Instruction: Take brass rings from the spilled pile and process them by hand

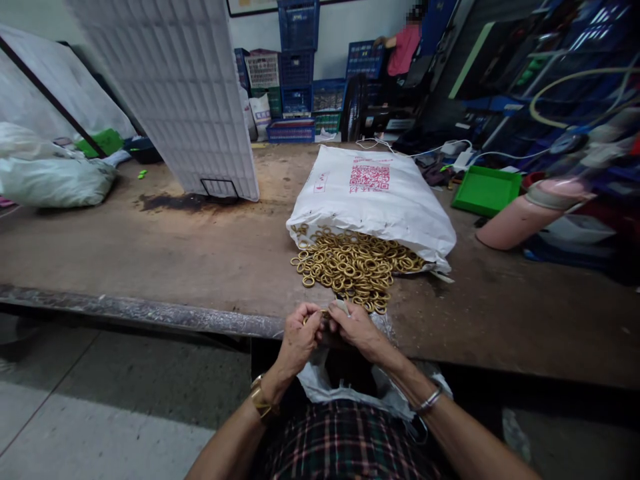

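Observation:
At the table's front edge my two hands meet, fingertips close together. My left hand (pixel 301 337) is closed on a small brass-coloured ring (pixel 307 321), partly covered by the fingers. My right hand (pixel 354 325) pinches a small pale flat piece (pixel 342 306) beside its thumb; what kind of tool or scrap it is I cannot make out. Just beyond the hands lies a heap of brass-coloured rings (pixel 347 267), spilling from the mouth of a white woven sack (pixel 400 207) with a red printed code, lying on its side.
A white ribbed panel (pixel 195 100) stands upright on the wooden table (pixel 125 253). To the right are a green tray (pixel 487 190) and a tilted pink bottle (pixel 520 217). Blue crates (pixel 297 67) are stacked behind; a person (pixel 401 50) stands near them. An open bag (pixel 315 380) hangs below my hands.

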`<act>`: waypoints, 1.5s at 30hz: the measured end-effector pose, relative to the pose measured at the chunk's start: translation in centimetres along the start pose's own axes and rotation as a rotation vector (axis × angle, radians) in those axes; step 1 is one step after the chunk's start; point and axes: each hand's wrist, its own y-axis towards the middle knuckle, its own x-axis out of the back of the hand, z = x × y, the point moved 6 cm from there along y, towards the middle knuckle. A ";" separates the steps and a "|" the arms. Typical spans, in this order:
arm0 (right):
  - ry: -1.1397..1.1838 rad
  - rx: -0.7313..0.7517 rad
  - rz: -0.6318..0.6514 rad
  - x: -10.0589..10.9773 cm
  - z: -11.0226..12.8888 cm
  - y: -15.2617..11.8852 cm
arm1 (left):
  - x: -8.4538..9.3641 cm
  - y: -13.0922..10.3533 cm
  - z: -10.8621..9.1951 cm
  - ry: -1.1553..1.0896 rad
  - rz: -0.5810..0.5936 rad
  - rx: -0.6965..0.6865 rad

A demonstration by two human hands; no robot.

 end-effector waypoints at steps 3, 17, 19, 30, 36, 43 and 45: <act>0.012 0.008 -0.023 0.1 0.1 0.0 | -0.1 0.0 -0.2 0.012 0.016 -0.015; 0.020 0.064 -0.056 0.1 0.9 0.7 | -0.4 0.1 0.8 -0.124 0.138 0.053; -0.122 0.104 -0.114 0.5 1.1 0.5 | -0.2 0.1 0.9 -0.139 0.126 0.043; -0.751 0.277 -0.025 -0.8 1.3 -0.7 | 0.1 0.2 0.7 -0.069 0.094 0.008; -0.841 0.250 -0.024 -0.8 1.1 -0.7 | 0.1 0.0 0.6 -0.023 0.073 0.001; -0.917 0.191 0.021 -1.1 1.0 -0.9 | 0.1 0.0 0.4 0.025 0.047 -0.030; -0.955 0.196 0.042 -1.2 1.1 -0.7 | 0.3 -0.3 0.3 0.034 0.033 -0.033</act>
